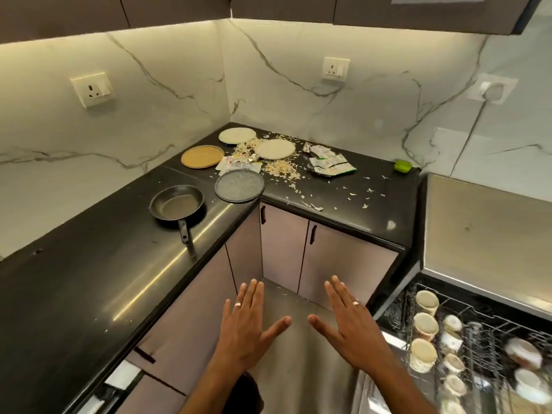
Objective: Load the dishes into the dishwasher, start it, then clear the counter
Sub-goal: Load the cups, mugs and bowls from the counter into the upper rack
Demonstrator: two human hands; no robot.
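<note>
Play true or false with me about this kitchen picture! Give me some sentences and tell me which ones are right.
1. Both hands, left hand and right hand, hold nothing. True.
2. The frying pan sits inside the dishwasher rack. False: it is on the black counter.
3. Four plates lie on the counter. True: grey plate, brown plate and two white ones.
4. The counter is wiped clean. False: pale scraps and wrappers are scattered there.
5. The rack is empty. False: cups stand in it.

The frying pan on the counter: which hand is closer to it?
Left. The left hand hovers open below and right of the frying pan; the right hand is farther right, beside the dishwasher rack.
</note>
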